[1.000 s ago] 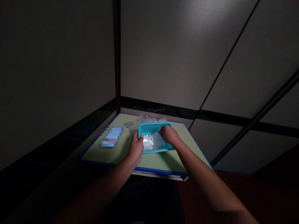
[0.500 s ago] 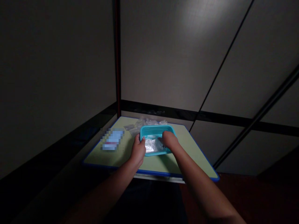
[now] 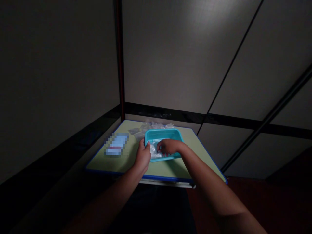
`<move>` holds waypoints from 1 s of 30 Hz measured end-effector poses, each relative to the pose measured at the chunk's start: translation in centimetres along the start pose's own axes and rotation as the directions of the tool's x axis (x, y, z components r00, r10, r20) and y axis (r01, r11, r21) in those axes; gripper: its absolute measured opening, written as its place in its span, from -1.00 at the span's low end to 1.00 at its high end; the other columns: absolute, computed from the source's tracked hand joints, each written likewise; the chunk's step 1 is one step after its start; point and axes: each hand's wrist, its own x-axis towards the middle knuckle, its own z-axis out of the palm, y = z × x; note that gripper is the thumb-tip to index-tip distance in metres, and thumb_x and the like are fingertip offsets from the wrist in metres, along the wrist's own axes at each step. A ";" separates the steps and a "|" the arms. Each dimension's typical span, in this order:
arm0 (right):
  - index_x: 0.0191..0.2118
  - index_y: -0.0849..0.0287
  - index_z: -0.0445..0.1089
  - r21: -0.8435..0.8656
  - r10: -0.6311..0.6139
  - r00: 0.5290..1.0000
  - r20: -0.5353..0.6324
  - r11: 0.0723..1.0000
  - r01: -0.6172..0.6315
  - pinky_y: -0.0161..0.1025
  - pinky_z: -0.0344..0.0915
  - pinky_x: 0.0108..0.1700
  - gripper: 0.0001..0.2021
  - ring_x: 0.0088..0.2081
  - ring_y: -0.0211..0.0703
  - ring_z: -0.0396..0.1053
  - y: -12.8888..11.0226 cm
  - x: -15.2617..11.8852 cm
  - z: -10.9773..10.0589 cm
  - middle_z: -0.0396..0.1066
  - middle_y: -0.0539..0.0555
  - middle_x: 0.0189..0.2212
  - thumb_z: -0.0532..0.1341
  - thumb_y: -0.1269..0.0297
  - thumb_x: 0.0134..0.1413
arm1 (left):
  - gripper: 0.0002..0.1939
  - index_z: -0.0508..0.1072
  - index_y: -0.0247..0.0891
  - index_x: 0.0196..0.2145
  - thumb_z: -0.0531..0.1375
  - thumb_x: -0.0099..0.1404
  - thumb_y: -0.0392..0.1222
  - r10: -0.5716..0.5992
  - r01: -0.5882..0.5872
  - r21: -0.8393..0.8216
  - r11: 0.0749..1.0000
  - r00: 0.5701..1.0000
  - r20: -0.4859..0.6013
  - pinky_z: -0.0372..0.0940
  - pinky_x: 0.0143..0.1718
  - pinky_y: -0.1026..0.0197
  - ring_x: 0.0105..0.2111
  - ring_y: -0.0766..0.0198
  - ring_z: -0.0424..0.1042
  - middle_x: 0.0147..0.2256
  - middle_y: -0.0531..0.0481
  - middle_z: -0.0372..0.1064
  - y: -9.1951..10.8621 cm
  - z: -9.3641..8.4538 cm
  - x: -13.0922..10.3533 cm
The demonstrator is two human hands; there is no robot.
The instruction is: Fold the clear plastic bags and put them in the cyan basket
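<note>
A turquoise plastic basin [image 3: 162,132] is tilted toward me above the table. My left hand [image 3: 143,155] grips its left side, thumb over the rim and the other fingers behind the wall. Inside the basin lies shiny clear plastic [image 3: 154,153], perhaps a thin bag. My right hand [image 3: 169,147] reaches in from the right, its fingers curled downward over that plastic. Whatever those fingers may hold is hidden. Small reddish spots show just below the right hand, too small to name.
The small pale-green table [image 3: 117,165] has a blue edge and stands against wall panels. Crumpled clear plastic bags [image 3: 138,132] lie behind the basin. Toward the table's left is a flat bluish rectangle [image 3: 117,144], blurred out by pixels.
My right hand has moved left across the inside of the basin, from its right end to over the plastic. The left hand keeps its hold. The view has shifted slightly.
</note>
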 end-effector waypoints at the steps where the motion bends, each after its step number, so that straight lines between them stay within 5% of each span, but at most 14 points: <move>1: -0.23 0.19 0.42 0.030 0.020 0.999 0.032 0.999 -0.021 -0.40 0.25 -0.50 -0.69 -0.59 -0.31 0.34 0.1 0.3 -0.2 0.38 -0.05 -0.61 0.03 0.59 -0.03 | -0.72 0.32 -0.23 -0.12 0.13 0.21 -0.11 0.001 -0.001 0.001 1.000 1.000 0.000 0.26 -0.30 0.24 -0.34 0.26 0.40 -0.30 -0.02 0.41 0.0 0.0 0.1; 11: -0.07 0.14 0.32 0.239 0.100 0.958 0.268 0.957 -0.167 -0.34 0.36 -0.43 -0.57 -0.51 -0.32 0.42 1.5 3.0 -0.9 0.36 -0.06 -0.52 0.02 0.65 -0.04 | -0.69 0.34 -0.24 -0.12 0.15 0.20 -0.08 0.027 -0.028 0.058 0.998 0.999 0.030 0.26 -0.26 0.24 -0.31 0.25 0.40 -0.27 -0.03 0.42 0.0 -0.1 0.0; 23: -0.13 0.19 0.33 0.399 -0.008 0.967 0.255 0.912 -0.098 -0.35 0.36 -0.45 -0.67 -0.52 -0.31 0.42 2.6 3.4 -1.2 0.40 -0.05 -0.48 0.05 0.60 -0.01 | -0.68 0.34 -0.25 -0.15 0.18 0.15 -0.07 0.022 -0.024 0.041 0.999 0.998 0.059 0.26 -0.26 0.23 -0.33 0.25 0.39 -0.32 0.00 0.41 0.6 -0.2 0.0; 30: -0.26 0.22 0.42 0.359 -0.089 0.909 0.408 0.931 -0.070 -0.36 0.35 -0.37 -0.67 -0.46 -0.34 0.40 2.3 4.1 -0.5 0.42 -0.03 -0.46 0.03 0.63 -0.08 | -0.69 0.36 -0.24 -0.17 0.21 0.14 -0.09 -0.015 0.014 0.022 1.000 0.999 0.044 0.29 -0.31 0.24 -0.34 0.26 0.42 -0.34 0.00 0.42 0.8 -0.1 0.1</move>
